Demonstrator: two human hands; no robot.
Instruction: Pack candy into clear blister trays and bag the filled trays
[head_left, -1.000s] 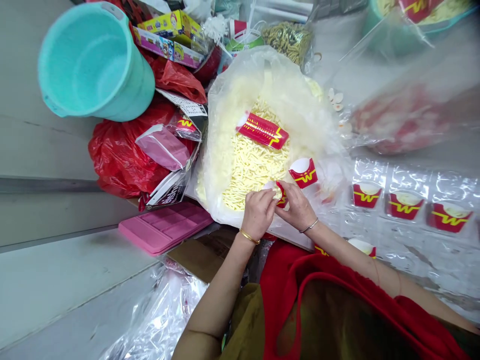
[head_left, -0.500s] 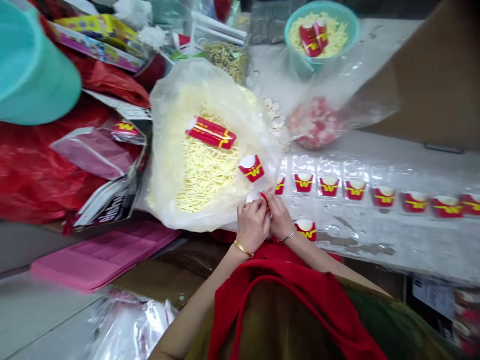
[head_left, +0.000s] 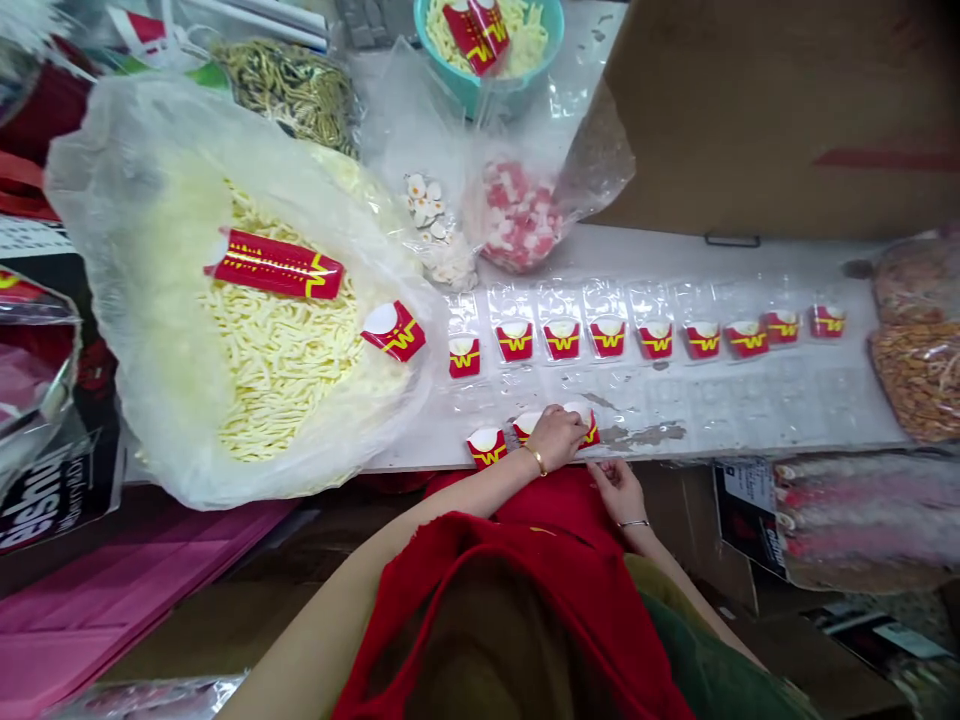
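My left hand point(head_left: 557, 437) reaches across to the table's front edge, its fingers closed on a small red fries box point(head_left: 593, 432) with a yellow zigzag mark. Under that hand a second fries box point(head_left: 526, 427) is partly covered. A third fries box point(head_left: 487, 446) lies left of them, by the forearm. My right hand point(head_left: 621, 490) is just off the table edge, near the held box, its fingers loosely bent and apart with nothing visible in them. Behind, several fries boxes point(head_left: 562, 338) sit in a row on clear plastic pouches.
Left is a big plastic bag point(head_left: 157, 400) of pale yellow sticks point(head_left: 281, 360), with a stack of red boxes point(head_left: 277, 264) and a single box point(head_left: 394, 331) on top. Behind stand a teal bowl point(head_left: 555, 40) and a bag of pink-and-white pieces point(head_left: 521, 215). A cardboard box point(head_left: 780, 120) stands back right.
The view has swung right. Both hands have moved from beside the bag, where they worked together on a red box, to the table's front edge, and have parted. More boxes lie along that edge.
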